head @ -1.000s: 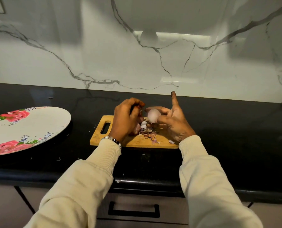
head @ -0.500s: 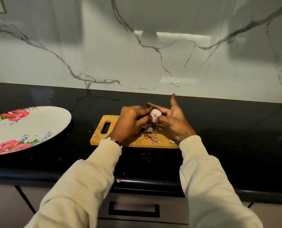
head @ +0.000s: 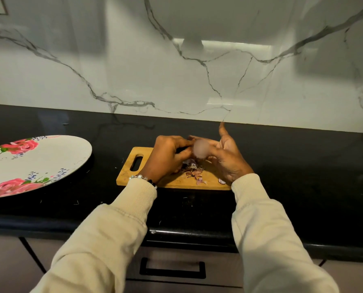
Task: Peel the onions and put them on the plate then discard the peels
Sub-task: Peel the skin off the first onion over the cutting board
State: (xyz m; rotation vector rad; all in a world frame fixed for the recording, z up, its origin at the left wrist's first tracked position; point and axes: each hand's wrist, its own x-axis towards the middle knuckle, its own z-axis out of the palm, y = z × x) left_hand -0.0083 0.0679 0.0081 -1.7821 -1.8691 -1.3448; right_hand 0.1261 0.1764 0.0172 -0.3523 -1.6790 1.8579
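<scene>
We are standing at the black counter (head: 282, 166), working over the wooden cutting board (head: 134, 176); our right hand (head: 229, 159) is pinching a small pale onion (head: 200, 150) between thumb and the lower fingers, with the index finger sticking straight up and free; the onion is blurred, hanging just above the far edge of the board rather than resting on it. Our left hand (head: 167, 157) is curling its fingers in against the onion's left side — whether it is nipping a flap of skin or something else we cannot tell, since the fingertips are hiding the contact. A scatter of purplish peels (head: 194, 171) is lying on the board beneath both hands, with a few stray bits nearer the front edge. The floral plate (head: 70, 153) is sitting well apart to the left, and we are seeing no onions on it; so we are judging ourselves to be in the peeling step, with plating and discarding not yet done. The onion is looking mostly bare — next we are likely needing to strip any last skin, then carry it left across the counter to the plate.
</scene>
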